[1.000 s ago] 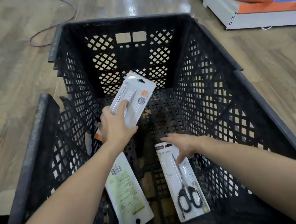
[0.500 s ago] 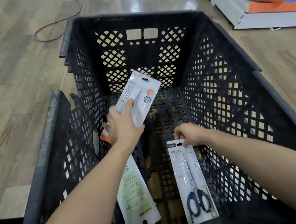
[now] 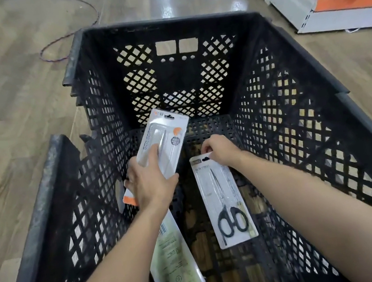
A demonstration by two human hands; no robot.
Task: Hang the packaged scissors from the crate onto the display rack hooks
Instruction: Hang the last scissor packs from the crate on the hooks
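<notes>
A: While the black crate (image 3: 296,104) sits on the wood floor, what's different from a moment back?

B: The right hand (image 3: 222,151), flat on the black-handled scissors pack (image 3: 225,203) a second ago, now pinches its top edge — the pack lies on the crate bottom, ready to lift.

A: And the left hand (image 3: 149,184)?

B: It grips the white scissors pack (image 3: 165,141), raised above a face-down pack (image 3: 175,262). I'd say two packs are nearly ready — no rack hooks visible.
</notes>
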